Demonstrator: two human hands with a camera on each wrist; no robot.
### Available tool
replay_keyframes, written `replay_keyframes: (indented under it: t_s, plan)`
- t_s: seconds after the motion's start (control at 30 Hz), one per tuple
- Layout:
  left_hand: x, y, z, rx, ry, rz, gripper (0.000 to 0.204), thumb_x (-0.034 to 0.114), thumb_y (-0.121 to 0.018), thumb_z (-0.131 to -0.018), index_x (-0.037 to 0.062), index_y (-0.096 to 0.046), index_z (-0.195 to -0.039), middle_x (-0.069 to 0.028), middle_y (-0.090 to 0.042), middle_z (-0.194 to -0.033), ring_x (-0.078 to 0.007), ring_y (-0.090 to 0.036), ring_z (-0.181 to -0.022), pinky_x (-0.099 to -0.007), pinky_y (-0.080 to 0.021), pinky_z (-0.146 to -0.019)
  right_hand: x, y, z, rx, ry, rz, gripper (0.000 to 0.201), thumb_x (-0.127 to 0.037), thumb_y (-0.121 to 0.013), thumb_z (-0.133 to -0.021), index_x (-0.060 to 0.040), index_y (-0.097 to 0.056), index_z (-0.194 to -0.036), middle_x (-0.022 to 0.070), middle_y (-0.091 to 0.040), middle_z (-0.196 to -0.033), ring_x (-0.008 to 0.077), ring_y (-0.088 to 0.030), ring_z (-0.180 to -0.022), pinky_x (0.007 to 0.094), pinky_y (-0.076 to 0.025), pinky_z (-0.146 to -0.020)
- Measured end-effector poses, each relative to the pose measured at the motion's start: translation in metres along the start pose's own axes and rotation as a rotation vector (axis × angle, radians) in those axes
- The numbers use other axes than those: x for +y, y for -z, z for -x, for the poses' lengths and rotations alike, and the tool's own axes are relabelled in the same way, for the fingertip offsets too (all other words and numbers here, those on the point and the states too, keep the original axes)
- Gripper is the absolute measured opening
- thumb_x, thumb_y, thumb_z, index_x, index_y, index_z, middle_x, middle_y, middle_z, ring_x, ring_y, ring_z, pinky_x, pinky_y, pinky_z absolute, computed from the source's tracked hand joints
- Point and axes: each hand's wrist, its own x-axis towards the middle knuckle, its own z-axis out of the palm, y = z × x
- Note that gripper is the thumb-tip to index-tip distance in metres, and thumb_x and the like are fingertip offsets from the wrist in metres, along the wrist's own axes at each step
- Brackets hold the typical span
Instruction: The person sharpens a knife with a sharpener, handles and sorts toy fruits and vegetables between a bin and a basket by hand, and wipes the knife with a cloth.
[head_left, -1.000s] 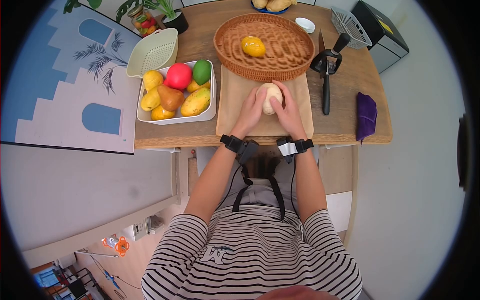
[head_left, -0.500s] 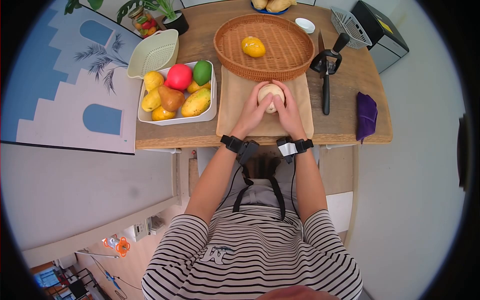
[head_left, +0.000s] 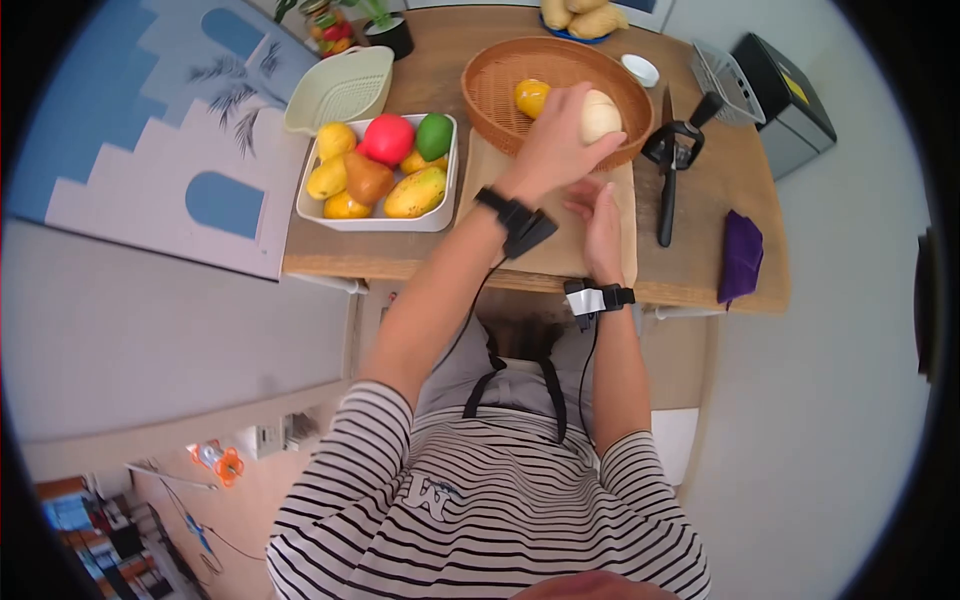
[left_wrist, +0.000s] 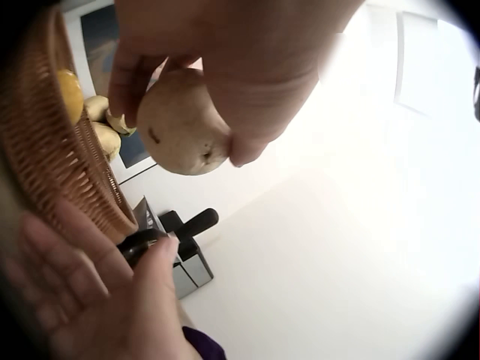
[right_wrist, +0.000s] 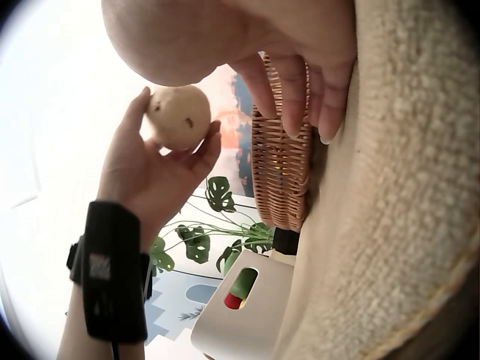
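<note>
A pale, round potato (head_left: 601, 116) with small dark marks is held up in my left hand (head_left: 556, 145), over the near right part of the wicker tray (head_left: 560, 60). Fingers and thumb grip its sides, as the left wrist view shows around the potato (left_wrist: 180, 127). My right hand (head_left: 603, 232) holds nothing; its fingers are loosely bent, low over the beige cloth (head_left: 625, 245). In the right wrist view those fingertips (right_wrist: 328, 131) hang close to the cloth. A yellow fruit (head_left: 531, 97) lies inside the tray.
Left stands a white bin (head_left: 400, 224) of colourful fruit, with a pale green colander (head_left: 345, 90) behind. To the right are a knife in a black holder (head_left: 672, 150) and a purple cloth (head_left: 741, 255). A small white bowl (head_left: 640, 70) sits beyond the tray.
Both hands held the potato over the cloth. The right hand has let go and stayed near the cloth, while the left has carried the potato forward and right over the tray. The head view has shifted.
</note>
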Motion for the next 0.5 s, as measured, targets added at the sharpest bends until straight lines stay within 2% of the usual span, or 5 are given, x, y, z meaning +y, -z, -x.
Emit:
replay_keyframes:
  t_s: [0.17, 0.23, 0.33, 0.43, 0.5]
  plan:
    - [-0.03, -0.023, -0.027, -0.159, 0.021, -0.382, 0.076, 0.038, -0.076, -0.078, 0.0019, -0.043, -0.136, -0.0281, -0.05, -0.122, -0.0418, -0.054, -0.112, -0.0472, -0.046, -0.093, 0.003, 0.002, -0.003, -0.006, -0.025, 0.015, 0.059, -0.042, -0.024, -0.107, 0.0037, -0.057, -0.122, 0.0123, -0.061, -0.106, 0.0199, -0.058, -0.102, 0.0343, -0.049, -0.089]
    - [-0.038, -0.029, -0.022, 0.119, -0.18, -0.513, 0.063, 0.035, -0.074, -0.079, 0.0034, -0.051, -0.128, -0.0264, -0.052, -0.114, -0.0422, -0.056, -0.103, -0.0476, -0.048, -0.087, 0.003, 0.0, -0.003, 0.004, -0.025, 0.002, 0.059, -0.042, -0.024, -0.107, 0.0038, -0.057, -0.122, 0.0122, -0.061, -0.106, 0.0199, -0.058, -0.102, 0.034, -0.049, -0.089]
    - [-0.027, 0.015, -0.019, -0.112, -0.035, -0.426, 0.053, 0.026, -0.07, -0.084, 0.0019, -0.053, -0.129, -0.0264, -0.053, -0.125, -0.041, -0.053, -0.116, -0.0463, -0.045, -0.097, -0.002, -0.001, 0.001, 0.029, -0.038, 0.043, 0.058, -0.042, -0.024, -0.107, 0.0033, -0.057, -0.12, 0.0119, -0.061, -0.105, 0.0191, -0.058, -0.1, 0.0335, -0.049, -0.088]
    - [-0.031, 0.075, -0.015, -0.052, -0.1, -0.585, 0.042, 0.021, -0.069, -0.083, 0.0001, -0.059, -0.118, -0.0236, -0.059, -0.117, -0.0395, -0.056, -0.11, -0.045, -0.048, -0.093, 0.003, 0.001, 0.0, 0.035, -0.033, 0.072, 0.056, -0.041, -0.027, -0.107, 0.0034, -0.058, -0.12, 0.0119, -0.061, -0.105, 0.0188, -0.058, -0.101, 0.033, -0.049, -0.088]
    - [-0.041, 0.112, -0.013, -0.103, 0.023, -0.86, 0.044, 0.025, -0.071, -0.082, -0.0009, -0.06, -0.116, -0.0242, -0.061, -0.114, -0.04, -0.056, -0.11, -0.0431, -0.049, -0.091, 0.004, 0.001, -0.002, 0.026, -0.04, 0.111, 0.055, -0.04, -0.029, -0.107, 0.0037, -0.059, -0.119, 0.0118, -0.061, -0.105, 0.0184, -0.058, -0.101, 0.0324, -0.049, -0.089]
